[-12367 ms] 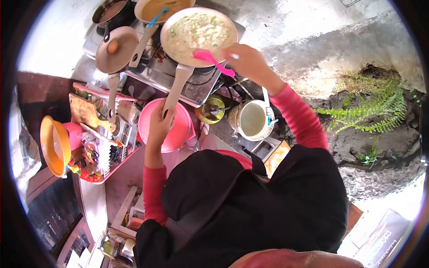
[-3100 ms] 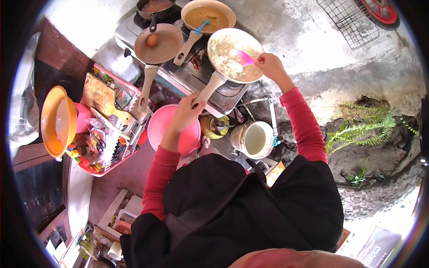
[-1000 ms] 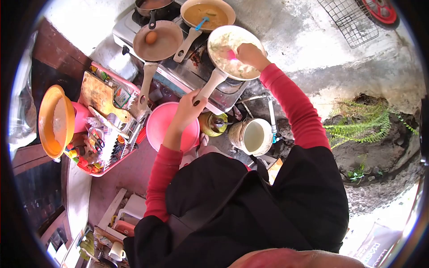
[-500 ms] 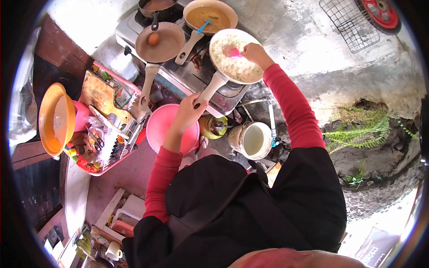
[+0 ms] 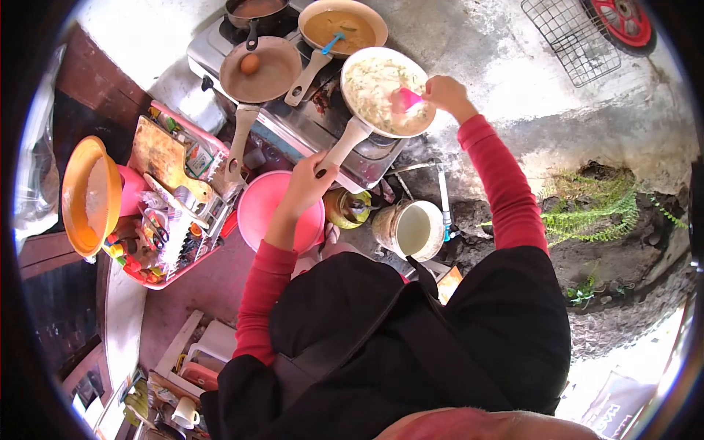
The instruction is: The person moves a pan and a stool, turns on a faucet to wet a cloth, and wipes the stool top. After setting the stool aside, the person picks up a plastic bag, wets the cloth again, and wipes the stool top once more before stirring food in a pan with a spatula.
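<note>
My left hand is wrapped round the pale handle of a frying pan on the right side of the stove. A creamy white mixture with green flecks covers the pan's inside. Over the pan's right rim, my right hand is closed on a pink spatula, its blade down in the mixture. The fingers partly hide the spatula's handle. To the left are a pan holding a brown egg and a pan of yellowish-brown liquid with a blue utensil in it.
A dark pot stands at the stove's back. Below are a pink basin, a green gas cylinder and a whitish bucket. Leftward, a crate holds a cutting board and utensils, beside an orange basin.
My right hand and the pink spatula have moved right and slightly down, from the pan's middle towards its right rim. My left hand stays on the handle.
</note>
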A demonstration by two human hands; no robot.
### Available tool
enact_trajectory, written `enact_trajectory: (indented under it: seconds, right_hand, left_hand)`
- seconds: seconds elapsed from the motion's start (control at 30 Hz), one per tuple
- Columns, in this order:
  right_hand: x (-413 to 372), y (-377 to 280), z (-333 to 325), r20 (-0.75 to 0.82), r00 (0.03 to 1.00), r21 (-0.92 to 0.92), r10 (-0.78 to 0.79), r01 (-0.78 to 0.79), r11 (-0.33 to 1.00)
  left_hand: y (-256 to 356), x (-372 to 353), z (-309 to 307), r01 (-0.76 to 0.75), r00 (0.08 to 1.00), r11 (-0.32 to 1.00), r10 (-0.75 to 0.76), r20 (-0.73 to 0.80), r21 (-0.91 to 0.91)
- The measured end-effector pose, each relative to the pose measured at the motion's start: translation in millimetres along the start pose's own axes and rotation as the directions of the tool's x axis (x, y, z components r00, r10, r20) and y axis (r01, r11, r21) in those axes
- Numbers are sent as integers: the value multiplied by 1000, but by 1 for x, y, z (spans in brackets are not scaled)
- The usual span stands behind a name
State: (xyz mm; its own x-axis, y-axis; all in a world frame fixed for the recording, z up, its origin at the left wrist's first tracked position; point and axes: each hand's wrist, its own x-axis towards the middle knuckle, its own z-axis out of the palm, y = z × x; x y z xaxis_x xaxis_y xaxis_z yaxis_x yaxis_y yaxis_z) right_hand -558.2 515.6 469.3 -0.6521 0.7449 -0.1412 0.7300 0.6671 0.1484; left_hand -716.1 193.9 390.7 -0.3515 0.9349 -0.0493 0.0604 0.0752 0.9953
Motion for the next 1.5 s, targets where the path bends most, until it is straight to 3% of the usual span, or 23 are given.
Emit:
enact_trajectory:
  seconds: [0.07,0.13,0.27,0.4,0.57,0.67,0.8,0.87,1.0,1.07,1.17,1.33,1.5]
  right_hand:
    - [1,-8,16,-13,1000,-30,28,-29,999]
    - [6,-9,23,-206,978,-89,-26,8,996]
    - [-5,-18,-19,-331,933,-120,-143,108,987]
    - [6,-10,-25,-388,918,-159,-79,18,987]
    - [26,-2,29,-300,953,-50,-46,32,998]
    - [1,-21,24,-219,975,21,-37,43,999]
    - [-22,-23,1,-147,979,2,-144,146,989]
    - [-24,-18,-12,-134,969,3,-205,208,978]
    - [-21,-20,-24,-267,962,68,-61,82,994]
    - [-5,-18,-2,-362,929,11,76,-77,997]
    - [12,-28,27,-337,920,59,201,-193,979]
    - [21,-46,30,-343,929,108,141,-110,988]
    - [16,-61,9,-363,924,110,-121,172,979]
  left_hand:
    - [0,0,-1,24,1000,1000,-23,13,-2]
    - [3,-1,-1,38,999,999,-38,19,-5]
    - [6,-2,-1,69,997,997,-68,21,-25]
    - [5,-1,0,48,999,999,-47,13,-24]
    - [3,-1,0,69,997,997,-69,17,-25]
    - [4,-1,-1,76,997,997,-76,26,4]
    - [3,0,-1,45,999,999,-45,24,7]
    - [9,-1,-1,120,992,991,-118,44,-54]
    - [1,0,-1,72,997,997,-71,19,-11]
    - [-1,1,-2,44,998,999,-45,33,11]
    - [3,0,-1,47,999,999,-47,11,-5]
    - [2,0,1,55,998,998,-55,25,5]
    - [5,1,1,88,995,996,-88,36,1]
